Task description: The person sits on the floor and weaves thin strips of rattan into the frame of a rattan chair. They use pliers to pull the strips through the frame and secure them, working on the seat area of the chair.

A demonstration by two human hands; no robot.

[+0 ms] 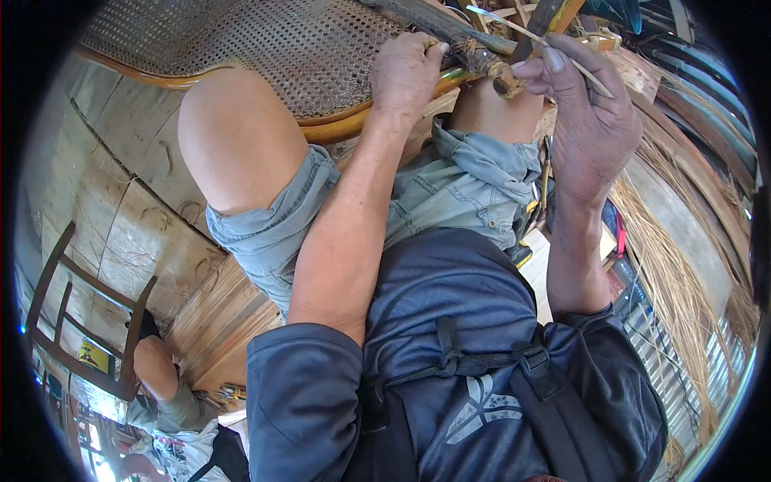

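Across the front of my lap lies a piece of chair frame with woven cane mesh [297, 48] and a glossy brown wooden edge [341, 128]. My left hand [405, 72] is closed, fingertips pinched together beside a dark wooden pole [480, 58]; what they grip, if anything, is too small to make out. Cane binding wraps the pole near its blunt end. My right hand [590, 120] is raised just right of that end, its fingers closed around a thin tan rod [518, 30] with a pale tip pointing up and left.
Long loose cane strands [666, 265] hang along the right side. A dark wooden frame [92, 301] stands at the left on the plank floor [152, 257]. Behind it another person [181, 410] is seated, partly cut off by the picture's edge.
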